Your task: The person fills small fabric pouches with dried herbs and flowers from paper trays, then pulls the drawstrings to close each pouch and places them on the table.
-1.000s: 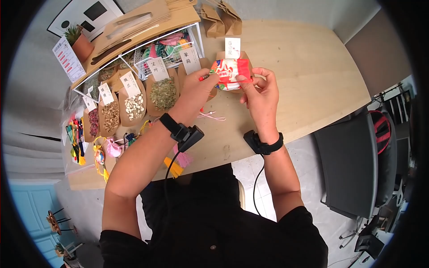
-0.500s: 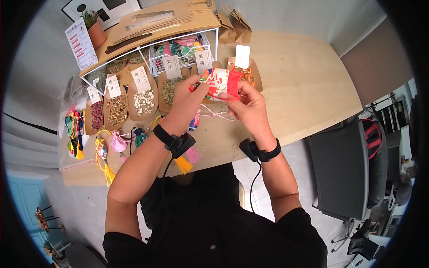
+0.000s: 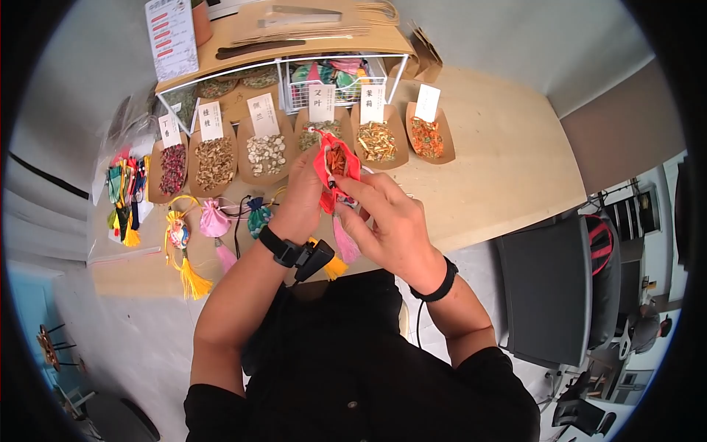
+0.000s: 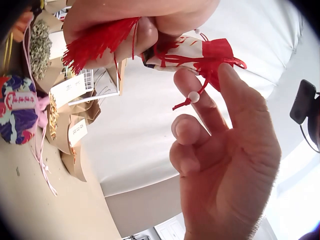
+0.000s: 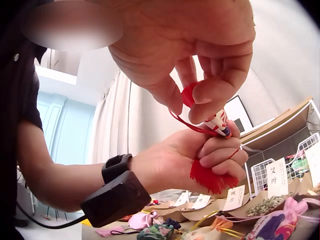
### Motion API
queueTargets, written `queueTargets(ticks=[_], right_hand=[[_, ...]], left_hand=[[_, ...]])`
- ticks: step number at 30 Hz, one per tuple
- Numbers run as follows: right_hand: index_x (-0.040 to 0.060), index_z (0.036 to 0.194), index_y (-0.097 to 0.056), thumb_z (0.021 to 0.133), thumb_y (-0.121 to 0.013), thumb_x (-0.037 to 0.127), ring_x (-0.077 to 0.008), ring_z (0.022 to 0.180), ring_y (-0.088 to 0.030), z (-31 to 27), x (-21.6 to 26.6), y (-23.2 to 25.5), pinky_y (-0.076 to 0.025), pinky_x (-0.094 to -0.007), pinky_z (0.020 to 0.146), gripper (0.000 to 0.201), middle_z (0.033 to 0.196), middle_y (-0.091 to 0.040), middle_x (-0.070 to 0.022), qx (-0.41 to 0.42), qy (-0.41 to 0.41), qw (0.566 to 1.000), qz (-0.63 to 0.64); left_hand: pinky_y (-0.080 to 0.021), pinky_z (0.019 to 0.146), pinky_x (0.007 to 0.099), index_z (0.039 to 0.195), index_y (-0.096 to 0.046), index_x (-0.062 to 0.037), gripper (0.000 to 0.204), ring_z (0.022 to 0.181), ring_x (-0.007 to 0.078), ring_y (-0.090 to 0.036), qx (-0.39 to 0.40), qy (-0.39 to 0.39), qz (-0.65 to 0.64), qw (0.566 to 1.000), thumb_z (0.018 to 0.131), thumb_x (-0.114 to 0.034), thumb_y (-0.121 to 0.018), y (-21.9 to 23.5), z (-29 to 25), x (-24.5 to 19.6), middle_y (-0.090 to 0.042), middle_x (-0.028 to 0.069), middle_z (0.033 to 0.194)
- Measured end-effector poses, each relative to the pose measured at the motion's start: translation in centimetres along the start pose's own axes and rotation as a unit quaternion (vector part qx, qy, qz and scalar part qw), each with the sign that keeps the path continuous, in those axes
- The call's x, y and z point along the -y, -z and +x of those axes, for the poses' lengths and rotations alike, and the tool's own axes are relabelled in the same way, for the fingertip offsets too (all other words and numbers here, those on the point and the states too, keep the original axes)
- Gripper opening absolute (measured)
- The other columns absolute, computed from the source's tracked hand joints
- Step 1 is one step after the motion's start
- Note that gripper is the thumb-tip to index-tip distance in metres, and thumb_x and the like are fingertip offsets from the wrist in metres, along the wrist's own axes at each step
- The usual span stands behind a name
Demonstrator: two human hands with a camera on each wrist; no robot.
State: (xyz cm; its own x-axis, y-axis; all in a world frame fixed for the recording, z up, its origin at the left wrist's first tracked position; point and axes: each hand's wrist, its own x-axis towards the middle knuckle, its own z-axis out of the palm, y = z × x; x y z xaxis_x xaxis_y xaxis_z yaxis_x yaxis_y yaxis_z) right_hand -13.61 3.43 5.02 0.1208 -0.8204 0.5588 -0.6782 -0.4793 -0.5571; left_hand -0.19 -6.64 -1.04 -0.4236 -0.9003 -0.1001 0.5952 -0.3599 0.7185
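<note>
A small drawstring pouch (image 3: 349,152) with a red rim and white patterned body is held up over the table's front half. Its mouth gapes toward the head camera, and orange-brown dried bits show inside. My left hand (image 3: 298,195) grips the pouch's lower body with curled fingers; a red tassel (image 4: 100,44) hangs out of that grip. With thumb and fingertips, my right hand (image 3: 394,228) pinches the red rim from the other side. A red cord with a white bead (image 4: 194,97) dangles beside the rim in the left wrist view.
Paper trays of dried herbs, such as the orange petals (image 3: 427,138) and white pieces (image 3: 266,155), stand in a row behind the hands with label cards. In front lie sachets, including a pink one (image 3: 214,221). Bundled tassels (image 3: 127,193) lie left; a wooden-topped shelf (image 3: 294,37) stands behind.
The pouch has come down and nearer the body, turning from side-on to mouth-up so its contents show. My right hand has moved down and left with it. The head view has shifted.
</note>
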Motion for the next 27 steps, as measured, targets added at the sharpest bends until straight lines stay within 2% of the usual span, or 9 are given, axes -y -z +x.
queueTargets(ticks=[2, 5, 8, 11, 14, 17, 20, 23, 27], right_hand=[[0.0, 0.124, -0.073, 0.09, -0.078, 0.006, -0.016, 0.063, -0.067, 0.1, 1.1, -0.2, -0.053, -0.0286, 0.058, 0.035, 0.104, -0.071, -0.0137, 0.016, -0.007, 1.0, 0.008], [0.0023, 0.122, -0.073, 0.09, -0.075, 0.006, -0.0243, 0.062, -0.066, 0.1, 2.0, -0.2, -0.055, -0.0343, 0.058, 0.033, 0.095, -0.071, -0.0109, -0.015, -0.016, 0.999, 0.036], [0.001, 0.122, -0.072, 0.091, -0.074, 0.005, -0.0245, 0.063, -0.067, 0.0, 1.4, -0.1, -0.054, -0.0328, 0.058, 0.032, 0.093, -0.072, -0.0129, -0.023, 0.003, 0.997, 0.08], [0.0031, 0.121, -0.073, 0.093, -0.072, 0.005, -0.028, 0.065, -0.069, 0.4, 2.2, 0.1, -0.055, -0.0356, 0.059, 0.028, 0.094, -0.072, -0.0135, -0.031, -0.047, 0.998, 0.041], [0.0046, 0.114, -0.073, 0.092, -0.072, 0.006, -0.0332, 0.071, -0.071, 1.2, 2.5, 1.1, -0.056, -0.0404, 0.061, 0.022, 0.094, -0.071, -0.0136, -0.006, -0.018, 0.998, -0.067], [0.0056, 0.106, -0.072, 0.09, -0.073, 0.008, -0.0355, 0.076, -0.071, 1.5, 2.8, 1.9, -0.057, -0.0437, 0.064, 0.016, 0.092, -0.07, -0.0137, 0.007, -0.046, 0.996, -0.07], [0.0046, 0.105, -0.071, 0.088, -0.074, 0.009, -0.0355, 0.077, -0.07, 1.4, 1.2, 2.7, -0.056, -0.0436, 0.065, 0.018, 0.093, -0.07, -0.0156, 0.036, -0.078, 0.995, -0.056], [0.0035, 0.112, -0.07, 0.087, -0.074, 0.007, -0.0338, 0.075, -0.07, 1.9, -0.9, 3.8, -0.056, -0.0414, 0.066, 0.026, 0.094, -0.07, -0.018, 0.042, -0.121, 0.992, 0.007], [0.0012, 0.119, -0.069, 0.091, -0.07, 0.007, -0.02, 0.074, -0.072, 2.1, -6.9, 5.0, -0.056, -0.0329, 0.062, 0.028, 0.094, -0.075, -0.0117, 0.041, -0.224, 0.967, 0.117]], left_hand=[[-0.059, 0.067, 0.0269, 0.107, -0.068, -0.0064, 0.025, 0.079, 0.0099, -0.071, 0.03, -0.006, -0.029, 0.999, 0.111, -0.028, -0.055, 0.6, -0.4, -0.8, -0.073, 0.0038, 0.089], [-0.061, 0.072, 0.0287, 0.103, -0.065, -0.0085, 0.029, 0.08, 0.0122, -0.071, 0.021, -0.003, 0.048, 0.999, 0.113, -0.031, -0.05, 2.0, -0.3, -1.2, -0.072, 0.0039, 0.095], [-0.06, 0.071, 0.0282, 0.106, -0.066, -0.0061, 0.028, 0.078, 0.0121, -0.07, 0.051, -0.034, 0.062, 0.996, 0.113, -0.027, -0.049, 2.5, -0.8, -1.6, -0.072, 0.0035, 0.093], [-0.055, 0.069, 0.0236, 0.112, -0.067, -0.0027, 0.023, 0.077, 0.0043, -0.063, 0.011, -0.064, 0.087, 0.994, 0.109, -0.014, -0.048, 3.1, -0.4, -0.8, -0.07, 0.0002, 0.093], [-0.053, 0.07, 0.0219, 0.11, -0.068, -0.0015, 0.022, 0.076, 0.0031, -0.061, 0.05, -0.064, 0.143, 0.986, 0.106, -0.013, -0.05, 1.4, -1.5, -2.5, -0.068, -0.0022, 0.091], [-0.049, 0.066, 0.0214, 0.105, -0.068, -0.0004, 0.021, 0.074, 0.0016, -0.058, 0.048, -0.054, 0.169, 0.983, 0.105, -0.013, -0.051, -0.3, -1.8, -3.1, -0.066, -0.0037, 0.088], [-0.051, 0.07, 0.0233, 0.113, -0.068, -0.0006, 0.024, 0.078, 0.0026, -0.06, 0.095, -0.044, 0.217, 0.971, 0.106, -0.013, -0.049, 0.2, 0.1, -2.0, -0.068, -0.0021, 0.093], [-0.05, 0.068, 0.0234, 0.112, -0.068, 0.0005, 0.024, 0.078, 0.0021, -0.06, 0.079, -0.019, 0.294, 0.952, 0.105, -0.014, -0.05, -1.7, 2.0, -1.8, -0.068, -0.0019, 0.093], [-0.048, 0.066, 0.027, 0.093, -0.07, 0.003, 0.022, 0.074, 0.0052, -0.058, 0.1, -0.073, 0.427, 0.896, 0.101, -0.014, -0.058, -4.9, 6.6, -1.4, -0.065, -0.0015, 0.082]])
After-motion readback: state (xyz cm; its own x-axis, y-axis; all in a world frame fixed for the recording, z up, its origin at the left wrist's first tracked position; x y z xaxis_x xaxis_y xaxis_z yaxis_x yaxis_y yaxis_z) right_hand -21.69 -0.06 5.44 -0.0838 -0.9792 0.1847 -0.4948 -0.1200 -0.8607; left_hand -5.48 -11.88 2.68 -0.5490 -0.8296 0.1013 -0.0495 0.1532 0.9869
